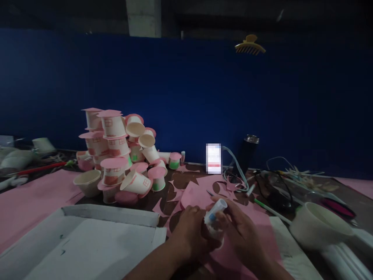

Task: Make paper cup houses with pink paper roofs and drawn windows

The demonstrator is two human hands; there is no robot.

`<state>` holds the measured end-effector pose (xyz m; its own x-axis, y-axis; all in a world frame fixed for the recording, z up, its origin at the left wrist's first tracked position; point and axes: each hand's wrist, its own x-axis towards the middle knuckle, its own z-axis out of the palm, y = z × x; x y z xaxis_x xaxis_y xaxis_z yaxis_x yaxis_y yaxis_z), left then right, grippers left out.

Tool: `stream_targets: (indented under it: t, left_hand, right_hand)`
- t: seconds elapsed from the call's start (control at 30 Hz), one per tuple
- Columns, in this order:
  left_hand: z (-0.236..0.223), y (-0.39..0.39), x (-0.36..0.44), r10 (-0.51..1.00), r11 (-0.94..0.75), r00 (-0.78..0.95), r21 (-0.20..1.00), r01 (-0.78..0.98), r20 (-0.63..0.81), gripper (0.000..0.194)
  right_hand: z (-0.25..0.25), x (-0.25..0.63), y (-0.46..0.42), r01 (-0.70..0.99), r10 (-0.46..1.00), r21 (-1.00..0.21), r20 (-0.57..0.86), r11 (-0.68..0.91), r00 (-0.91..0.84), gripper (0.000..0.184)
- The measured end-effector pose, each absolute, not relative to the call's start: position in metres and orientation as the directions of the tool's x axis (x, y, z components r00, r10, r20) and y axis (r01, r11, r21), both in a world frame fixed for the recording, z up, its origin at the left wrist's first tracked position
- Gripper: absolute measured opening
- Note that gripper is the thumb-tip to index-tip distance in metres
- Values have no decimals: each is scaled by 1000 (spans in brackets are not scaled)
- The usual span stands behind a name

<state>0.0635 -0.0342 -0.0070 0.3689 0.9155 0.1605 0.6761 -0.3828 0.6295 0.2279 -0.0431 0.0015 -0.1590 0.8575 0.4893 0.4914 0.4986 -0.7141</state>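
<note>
My right hand (240, 225) pinches a pale tube (219, 207) between both hands, above pink paper (264, 233); my left hand (190, 227) curls beside it, perhaps for steadiness, but its grip I cannot tell. Beyond, on the dark table (182, 179), cups (114, 126) stand stacked before a blue wall (186, 89).

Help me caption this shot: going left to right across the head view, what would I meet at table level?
Red stick, stacked cups with pink discs, left hand, pale tube, right hand, black mouse-like object, large white cup.
</note>
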Motion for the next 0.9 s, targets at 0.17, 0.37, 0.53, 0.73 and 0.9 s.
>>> stream_targets:
  t: [0.17, 0.37, 0.53, 0.73, 0.9]
  left_hand:
    - [-5, -38, 63, 935, -339, 321, 648, 682, 151, 38]
    - [-8, -37, 63, 936, -339, 307, 657, 673, 169, 34]
    - [-7, -38, 64, 928, -361, 323, 661, 658, 185, 34]
    - [-6, -39, 61, 948, -295, 292, 707, 643, 129, 43]
    - [-6, -36, 53, 924, -323, 362, 748, 579, 119, 95]
  right_hand:
    - [-1, 226, -37, 484, 867, -749, 497, 452, -40, 30]
    - [-3, 228, -35, 412, 899, -811, 435, 415, -50, 34]
    - [6, 227, -40, 402, 914, -827, 400, 393, -70, 32]
    - [11, 262, -13, 149, 828, -946, 324, 288, 458, 34]
    - [-13, 313, 23, 103, 767, -985, 173, 140, 618, 37]
